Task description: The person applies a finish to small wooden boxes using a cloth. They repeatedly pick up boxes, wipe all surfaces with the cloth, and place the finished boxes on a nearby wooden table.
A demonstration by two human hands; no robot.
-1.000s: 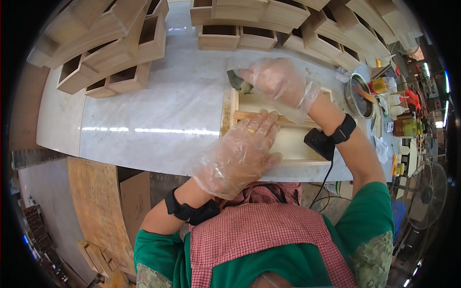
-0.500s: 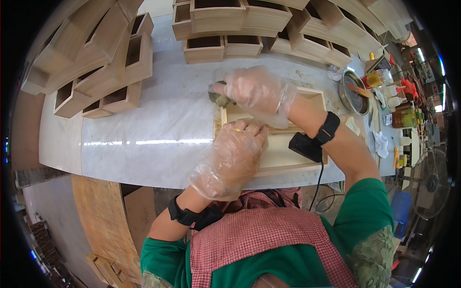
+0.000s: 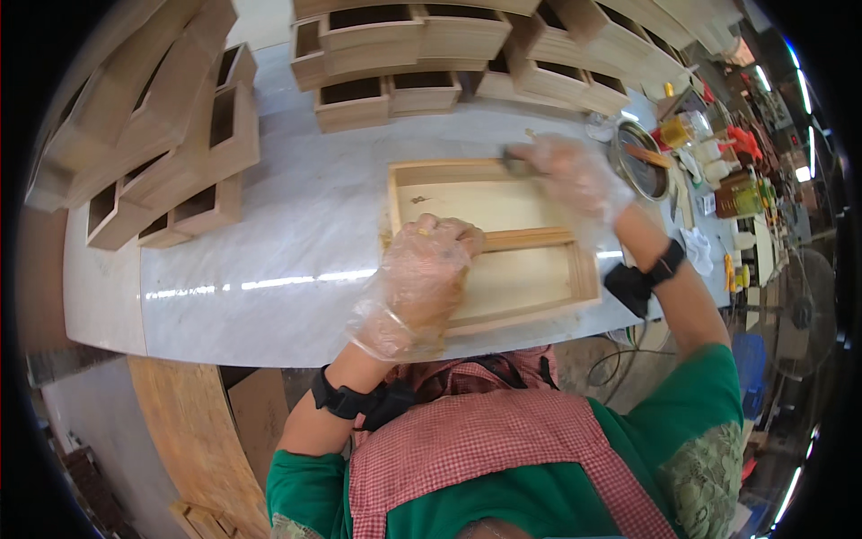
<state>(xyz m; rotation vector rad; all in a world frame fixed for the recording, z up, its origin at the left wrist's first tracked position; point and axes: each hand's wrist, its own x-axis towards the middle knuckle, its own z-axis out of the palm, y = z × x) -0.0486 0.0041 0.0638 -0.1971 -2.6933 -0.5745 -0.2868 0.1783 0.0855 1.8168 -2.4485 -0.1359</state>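
A shallow pale wooden box (image 3: pixel 449 169) with a divider across its middle lies on the table in front of me. My left hand (image 3: pixel 420 283), in a clear plastic glove, is closed over the box's left side at the end of the divider. Smeared by motion, my gloved right hand (image 3: pixel 579 175) is at the box's far rim, towards its right end. A dark, crumpled rag (image 3: pixel 518 162) is in its fingers, pressed along that rim; its exact shape is blurred.
Stacked wooden boxes (image 3: pixel 377 40) stand along the back, and more boxes (image 3: pixel 153 135) are piled at the left. At the right are a round metal bowl (image 3: pixel 642 171) with a brush-like wooden handle across it, and several bottles (image 3: pixel 736 198). A cable (image 3: pixel 620 364) hangs near the table's front edge.
My right hand has swept the rag rightwards along the box's far rim, from its left corner. The left hand stays on the box's left side. The whole view has shifted slightly.
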